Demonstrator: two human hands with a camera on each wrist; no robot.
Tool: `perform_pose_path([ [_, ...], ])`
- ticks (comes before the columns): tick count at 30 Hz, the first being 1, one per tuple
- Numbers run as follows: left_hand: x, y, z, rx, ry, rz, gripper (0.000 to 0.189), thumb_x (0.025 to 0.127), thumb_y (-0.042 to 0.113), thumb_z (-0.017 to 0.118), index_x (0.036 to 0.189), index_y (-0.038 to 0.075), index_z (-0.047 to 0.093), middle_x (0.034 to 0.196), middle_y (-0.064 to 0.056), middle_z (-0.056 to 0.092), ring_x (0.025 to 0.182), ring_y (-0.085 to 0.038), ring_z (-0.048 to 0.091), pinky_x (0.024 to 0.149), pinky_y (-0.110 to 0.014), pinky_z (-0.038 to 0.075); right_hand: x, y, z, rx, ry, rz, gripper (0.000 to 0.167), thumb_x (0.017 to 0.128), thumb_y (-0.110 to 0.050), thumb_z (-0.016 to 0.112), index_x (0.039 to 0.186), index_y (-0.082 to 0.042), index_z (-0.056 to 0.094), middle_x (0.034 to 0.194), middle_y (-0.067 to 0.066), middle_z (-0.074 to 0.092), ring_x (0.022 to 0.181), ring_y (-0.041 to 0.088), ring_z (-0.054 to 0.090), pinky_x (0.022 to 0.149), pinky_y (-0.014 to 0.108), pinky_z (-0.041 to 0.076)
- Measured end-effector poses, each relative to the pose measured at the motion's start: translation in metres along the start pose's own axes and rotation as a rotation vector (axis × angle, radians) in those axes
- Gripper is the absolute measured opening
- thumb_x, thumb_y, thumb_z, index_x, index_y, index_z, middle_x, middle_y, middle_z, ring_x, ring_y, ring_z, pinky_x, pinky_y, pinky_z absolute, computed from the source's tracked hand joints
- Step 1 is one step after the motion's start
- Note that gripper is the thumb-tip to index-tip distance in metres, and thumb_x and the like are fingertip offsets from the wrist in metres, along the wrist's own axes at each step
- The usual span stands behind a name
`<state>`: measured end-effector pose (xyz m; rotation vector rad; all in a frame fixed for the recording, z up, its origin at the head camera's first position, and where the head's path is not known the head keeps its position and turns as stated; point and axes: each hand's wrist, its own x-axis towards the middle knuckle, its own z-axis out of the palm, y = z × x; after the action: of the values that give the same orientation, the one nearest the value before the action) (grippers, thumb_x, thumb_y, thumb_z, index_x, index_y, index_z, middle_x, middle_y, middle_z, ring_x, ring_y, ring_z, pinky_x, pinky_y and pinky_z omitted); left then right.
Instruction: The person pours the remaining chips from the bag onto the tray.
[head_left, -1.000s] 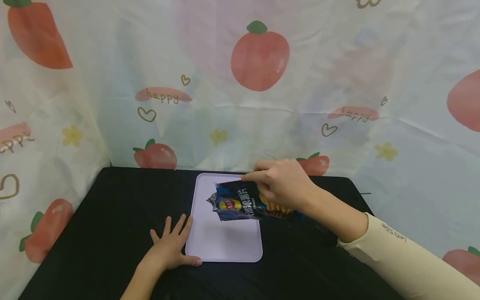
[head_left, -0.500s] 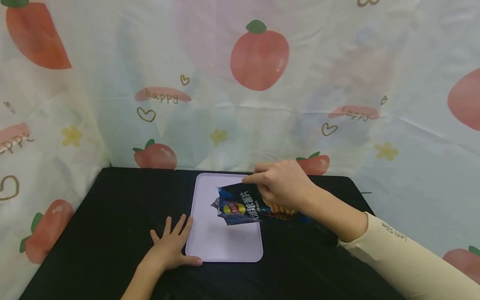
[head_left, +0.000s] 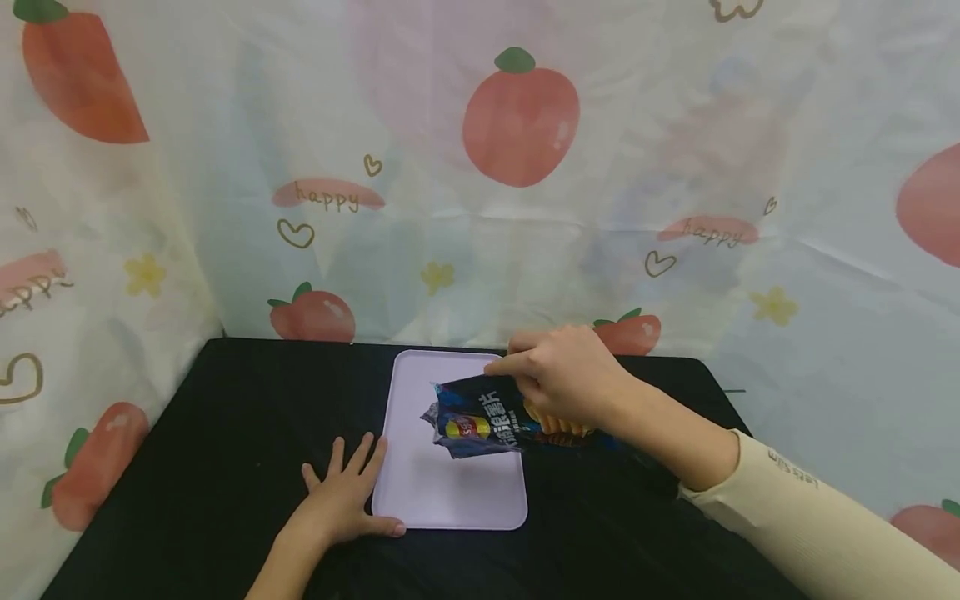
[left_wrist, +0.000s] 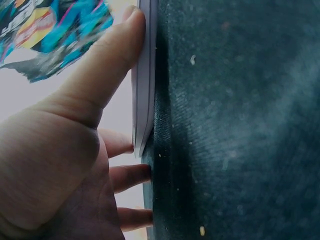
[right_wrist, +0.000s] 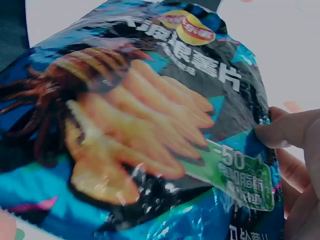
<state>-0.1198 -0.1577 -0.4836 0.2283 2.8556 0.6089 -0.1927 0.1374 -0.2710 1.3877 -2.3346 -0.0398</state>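
Slightly lower in the head view than a second ago, and a touch further right, is the torn mouth of the bag point(head_left: 480, 417); my left grip point(head_left: 337, 500) looks to be in the same place. I have the bag pinched by its edge in my right grip point(head_left: 570, 375), thumb on the printed face. It lies almost on its side, mouth pointing left over the tray point(head_left: 450, 500) — how high above it, I can't tell. My left fingers are spread along the tray's left side with nothing held in them, the thumb resting on the rim.

Trouble would most likely come from the mouth. If I tipped the bag sharply, whatever is inside could rush out in a heap and bounce past the low rim; if I drew the mouth too far right, it might spill on the counter point(head_left: 262, 417), where a few pale specks point(left_wrist: 202, 231) already lie. The film seems slick and limp, so a loose pinch could let it slip or fold shut — and pressing hard on one edge might tip the tray.
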Motion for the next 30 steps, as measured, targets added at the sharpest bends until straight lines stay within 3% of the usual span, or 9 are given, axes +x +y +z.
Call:
perform_pose_path([
  [7,-0.0005,-0.0007,0.0015,-0.001,-0.003,-0.008,0.129,0.059,0.074,0.079,0.159,0.014,0.025,0.165,-0.018,0.020,0.146,-0.059,0.005,0.095,-0.089,0.001,0.0012,-0.0003,-0.0001,-0.007,0.033,0.011,0.033,0.087,-0.006,0.066,0.108,-0.028,0.079,0.080,-0.009,0.062,0.046,0.004,0.039,0.041,0.021,0.025],
  [30,-0.0006,0.0001,-0.0016,-0.007,-0.017,-0.001,0.128,0.061,0.073,0.079,0.160,0.013,0.024,0.165,-0.019,0.020,0.146,-0.059,0.004,0.095,-0.089,0.002,0.0032,0.0002,0.0004,-0.008,0.010,0.006,0.034,0.088,-0.006,0.065,0.110,-0.028,0.079,0.075,-0.008,0.056,0.045,0.005,0.029,0.042,0.021,0.017],
])
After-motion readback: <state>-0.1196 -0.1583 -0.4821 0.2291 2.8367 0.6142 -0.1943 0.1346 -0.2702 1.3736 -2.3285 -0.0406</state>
